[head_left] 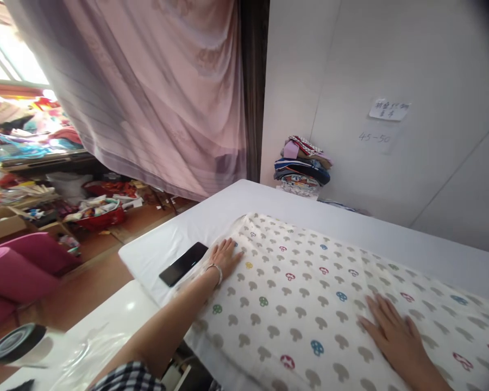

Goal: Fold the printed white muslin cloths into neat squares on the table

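Observation:
A white fabric [293, 312] printed with mushrooms, mostly grey with some coloured ones, is spread over the white table. My left hand [225, 257], a bracelet at its wrist, lies open on the fabric's left edge. Just left of it a black phone [183, 264] rests on the table. Farther right, my right hand [395, 331] is flat on the fabric with fingers stretched out, slightly blurred. Neither hand grips anything. The fabric's near edge hangs at the table's front, and its right end runs out of view.
The white tabletop [228, 203] borders a wall with paper notes [389, 109]. Folded cloths [302, 167] are stacked at the back. A pink curtain [175, 92] hangs at left. Pink rolls [18, 269] and a red basket [100, 213] stand beyond. A cup-like container [22, 345] is lower left.

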`<state>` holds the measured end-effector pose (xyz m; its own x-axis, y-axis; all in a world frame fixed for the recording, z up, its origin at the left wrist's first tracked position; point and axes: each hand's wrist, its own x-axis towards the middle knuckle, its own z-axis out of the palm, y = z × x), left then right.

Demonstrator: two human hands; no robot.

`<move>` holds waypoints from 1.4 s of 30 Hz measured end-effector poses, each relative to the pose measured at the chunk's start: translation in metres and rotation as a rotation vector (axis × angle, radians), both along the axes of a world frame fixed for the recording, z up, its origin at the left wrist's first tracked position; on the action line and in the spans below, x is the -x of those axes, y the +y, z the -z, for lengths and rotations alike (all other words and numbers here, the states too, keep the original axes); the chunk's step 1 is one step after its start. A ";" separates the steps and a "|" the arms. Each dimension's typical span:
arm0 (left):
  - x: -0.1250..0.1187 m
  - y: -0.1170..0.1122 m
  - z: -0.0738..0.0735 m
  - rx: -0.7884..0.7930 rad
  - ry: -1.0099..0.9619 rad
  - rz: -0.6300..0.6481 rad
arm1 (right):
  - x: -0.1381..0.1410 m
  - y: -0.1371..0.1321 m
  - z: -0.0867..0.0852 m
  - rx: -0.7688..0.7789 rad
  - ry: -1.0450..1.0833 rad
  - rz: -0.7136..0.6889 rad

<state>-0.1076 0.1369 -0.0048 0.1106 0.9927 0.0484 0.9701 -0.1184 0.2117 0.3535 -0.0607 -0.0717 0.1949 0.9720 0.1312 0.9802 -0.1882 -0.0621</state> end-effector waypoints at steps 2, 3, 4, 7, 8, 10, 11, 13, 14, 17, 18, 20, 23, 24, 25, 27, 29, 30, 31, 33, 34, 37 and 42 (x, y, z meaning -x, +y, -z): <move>-0.001 0.005 -0.009 -0.009 -0.034 -0.091 | -0.002 -0.003 -0.003 -0.002 0.022 -0.002; -0.001 0.010 -0.014 -0.005 -0.049 -0.137 | -0.002 -0.005 -0.005 0.006 0.033 -0.008; -0.001 0.015 -0.018 0.006 -0.059 -0.178 | -0.001 -0.007 -0.007 0.022 0.045 -0.013; 0.001 0.032 -0.025 0.072 -0.075 -0.254 | 0.007 -0.012 -0.009 0.075 0.085 -0.039; 0.001 0.037 -0.026 0.100 -0.080 -0.276 | 0.012 -0.014 -0.010 0.081 0.097 -0.059; 0.000 0.046 -0.027 0.152 -0.088 -0.309 | 0.022 -0.017 -0.009 0.072 0.115 -0.116; -0.001 0.048 -0.027 0.171 -0.089 -0.317 | 0.027 -0.019 -0.009 0.060 0.118 -0.143; -0.004 0.052 -0.028 0.191 -0.088 -0.317 | 0.036 -0.022 -0.008 0.026 0.119 -0.180; -0.005 0.053 -0.029 0.194 -0.088 -0.311 | 0.040 -0.024 -0.008 0.002 0.118 -0.188; -0.003 0.054 -0.031 0.184 -0.084 -0.298 | 0.049 -0.028 -0.007 -0.074 0.114 -0.203; -0.001 0.054 -0.031 0.173 -0.080 -0.299 | 0.051 -0.028 -0.007 -0.092 0.111 -0.210; 0.005 0.055 -0.031 0.148 -0.068 -0.308 | 0.056 -0.027 -0.008 -0.097 0.101 -0.257; 0.016 0.056 -0.028 0.118 -0.050 -0.331 | 0.062 -0.023 -0.009 -0.075 0.080 -0.332; 0.018 0.056 -0.027 0.111 -0.048 -0.342 | 0.064 -0.022 -0.009 -0.071 0.073 -0.347; 0.020 0.056 -0.026 0.106 -0.048 -0.353 | 0.065 -0.022 -0.009 -0.071 0.066 -0.354; 0.022 0.055 -0.025 0.103 -0.049 -0.373 | 0.066 -0.023 -0.007 -0.077 0.059 -0.362; 0.021 0.054 -0.026 0.111 -0.050 -0.382 | 0.065 -0.027 -0.005 -0.079 0.058 -0.370; 0.021 0.054 -0.027 0.118 -0.052 -0.378 | 0.064 -0.028 -0.004 -0.079 0.057 -0.371; 0.020 0.054 -0.028 0.125 -0.054 -0.368 | 0.063 -0.030 -0.003 -0.076 0.055 -0.370; 0.017 0.057 -0.032 0.133 -0.061 -0.341 | 0.062 -0.031 -0.003 -0.068 0.048 -0.370; 0.015 0.059 -0.033 0.135 -0.065 -0.330 | 0.062 -0.031 -0.003 -0.068 0.044 -0.371; 0.006 0.072 -0.037 0.138 -0.081 -0.317 | 0.063 -0.027 -0.002 -0.106 0.027 -0.373; -0.011 0.098 -0.032 0.133 -0.103 -0.330 | 0.066 -0.022 -0.003 -0.244 -0.017 -0.437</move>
<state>-0.0966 0.2347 0.0273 -0.2150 0.9725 -0.0896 0.9243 0.2322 0.3030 0.2871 -0.0823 -0.0686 -0.2275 0.9030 0.3646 0.9655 0.2579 -0.0364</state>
